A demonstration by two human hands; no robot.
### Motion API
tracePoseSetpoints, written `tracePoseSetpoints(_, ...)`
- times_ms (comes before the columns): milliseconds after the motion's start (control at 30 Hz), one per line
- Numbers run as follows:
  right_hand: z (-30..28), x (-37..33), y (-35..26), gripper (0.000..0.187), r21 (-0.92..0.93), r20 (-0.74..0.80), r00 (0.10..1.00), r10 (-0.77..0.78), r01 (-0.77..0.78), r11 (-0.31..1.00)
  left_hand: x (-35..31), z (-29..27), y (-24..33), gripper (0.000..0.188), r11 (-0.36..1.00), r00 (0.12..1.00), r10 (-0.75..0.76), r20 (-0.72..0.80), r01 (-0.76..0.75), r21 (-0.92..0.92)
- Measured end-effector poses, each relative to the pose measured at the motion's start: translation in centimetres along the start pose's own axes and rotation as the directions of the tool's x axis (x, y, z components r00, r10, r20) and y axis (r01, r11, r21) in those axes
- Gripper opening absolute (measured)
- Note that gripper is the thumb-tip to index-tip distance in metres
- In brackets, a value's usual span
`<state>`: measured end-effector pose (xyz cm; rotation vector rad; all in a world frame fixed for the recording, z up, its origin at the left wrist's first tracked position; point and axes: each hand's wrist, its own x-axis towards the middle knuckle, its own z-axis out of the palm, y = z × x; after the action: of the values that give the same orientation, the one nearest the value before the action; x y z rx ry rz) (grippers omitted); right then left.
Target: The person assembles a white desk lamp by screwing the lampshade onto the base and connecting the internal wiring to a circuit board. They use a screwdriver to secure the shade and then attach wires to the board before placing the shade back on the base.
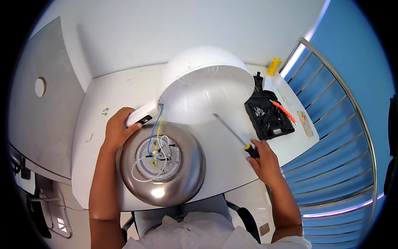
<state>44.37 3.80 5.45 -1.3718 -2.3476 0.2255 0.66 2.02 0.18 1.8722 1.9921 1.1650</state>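
Lamp shade (pixel 207 83), white dome, rests on table (pixel 120 89) w/ steel base (pixel 188 166) in front; our left hand (pixel 117 130) grips white driver box (pixel 141 116), right hand (pixel 265 159) grips screwdriver (pixel 232 133); bit case (pixel 269 118) at right.

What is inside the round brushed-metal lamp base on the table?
Inside the round brushed-metal lamp base sits a circular white fitting with loose white, blue and yellow wires. The blue and yellow ones lead toward the white dome cover. Anything beneath the fitting is covered.

It looks like a small workshop corner: a white table (pixel 124 89) carries an open black tool kit (pixel 269 116), loose screws (pixel 105 111) and an opened lamp (pixel 162 164).
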Motion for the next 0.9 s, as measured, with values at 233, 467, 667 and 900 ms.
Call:
tracePoseSetpoints(233, 2.1, 7.6, -4.9, 0.028, -0.247, 0.017, 0.946, -0.325, 0.319, 0.915, 0.3, 0.3, -0.5, 0.039, 1.000, 1.000, -0.020, -0.003, 0.020, 0.014)
tracePoseSetpoints(467, 4.1, 11.7, -5.1, 0.019, -0.443, 0.084, 0.956, -0.279, 0.287, 0.849, 0.2, 0.1, -0.3, 0.039, 0.998, 0.998, -0.053, 0.026, 0.054, -0.023)
tracePoseSetpoints(667, 4.2, 11.9, -5.0, 0.020, -0.432, 0.035, 0.932, -0.361, 0.340, 0.835, 0.2, 0.2, -0.5, 0.040, 0.999, 0.999, -0.044, 0.013, 0.044, -0.003)
tracePoseSetpoints(900, 4.5, 12.8, -4.1, 0.020, -0.432, -0.033, 0.893, -0.449, 0.392, 0.812, 0.4, 0.3, -0.7, 0.041, 1.000, 1.000, -0.022, 0.011, 0.023, -0.018)
